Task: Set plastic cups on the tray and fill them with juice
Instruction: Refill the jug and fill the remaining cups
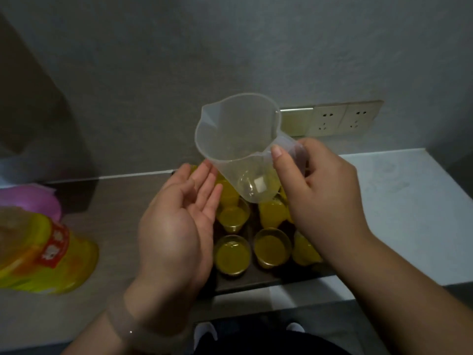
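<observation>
My right hand (322, 190) grips the handle of a clear plastic measuring jug (235, 139), held above the tray with its spout to the upper left; only a trace of yellow juice shows at its bottom. My left hand (179, 224) is open, palm up, just left of the jug and not touching it. Below them a dark tray (250, 280) carries several clear plastic cups (232, 253) filled with yellow juice. My hands and the jug hide some of the cups.
A large juice bottle (43, 252) with a red label lies at the left on the brown counter. A pink bowl (33, 201) sits behind it. The wall holds power sockets (343, 119). A white counter (414, 206) extends to the right.
</observation>
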### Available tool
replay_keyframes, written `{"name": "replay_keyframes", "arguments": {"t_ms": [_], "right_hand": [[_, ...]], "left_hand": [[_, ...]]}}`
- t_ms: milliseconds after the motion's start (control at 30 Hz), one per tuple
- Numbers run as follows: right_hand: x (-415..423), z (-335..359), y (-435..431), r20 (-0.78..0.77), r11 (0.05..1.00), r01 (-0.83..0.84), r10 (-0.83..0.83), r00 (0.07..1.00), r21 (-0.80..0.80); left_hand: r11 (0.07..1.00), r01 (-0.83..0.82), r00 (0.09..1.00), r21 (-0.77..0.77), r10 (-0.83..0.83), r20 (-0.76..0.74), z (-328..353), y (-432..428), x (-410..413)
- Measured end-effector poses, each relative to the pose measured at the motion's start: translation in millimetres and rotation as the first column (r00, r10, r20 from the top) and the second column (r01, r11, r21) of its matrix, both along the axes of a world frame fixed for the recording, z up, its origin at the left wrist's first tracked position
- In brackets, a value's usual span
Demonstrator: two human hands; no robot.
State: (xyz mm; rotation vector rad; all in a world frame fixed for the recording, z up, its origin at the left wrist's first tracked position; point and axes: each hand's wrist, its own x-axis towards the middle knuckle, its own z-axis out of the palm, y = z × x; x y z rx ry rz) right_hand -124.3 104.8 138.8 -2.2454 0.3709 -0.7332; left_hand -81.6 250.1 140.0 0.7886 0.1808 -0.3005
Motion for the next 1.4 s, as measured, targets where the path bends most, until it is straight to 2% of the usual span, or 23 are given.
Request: {"name": "replay_keyframes", "arguments": {"t_ms": [167,400,667,933,1200,1400], "right_hand": [[27,-8,56,0.054,0.999,-0.015,0.012,0.998,0.053],[54,-16,104,0.0,0.976,-0.076,0.078,0.997,0.203],[85,-29,131,-0.092,0.939,-0.077,0.114,0.989,0.336],[121,-49,135,-0.26,0.934,-0.116,0.21,0.942,0.337],[139,-64,138,-0.331,0.947,-0.199,0.278,0.902,0.252],[143,-73,145,-0.337,0.96,-0.202,0.259,0.905,0.196]], "left_hand": [[0.998,-0.035,0.996,0.057,0.03,0.084,7,61,23],[0.997,-0.064,0.997,0.052,0.061,0.05,3,118,47],[0.992,-0.082,0.997,0.096,0.082,0.005,-9,141,65],[0.982,-0.089,0.991,0.168,0.104,-0.079,-33,142,74],[0.974,-0.12,0.975,0.192,0.152,-0.162,-50,145,81],[0.956,0.02,0.989,0.291,0.023,-0.143,-58,146,79]]}}
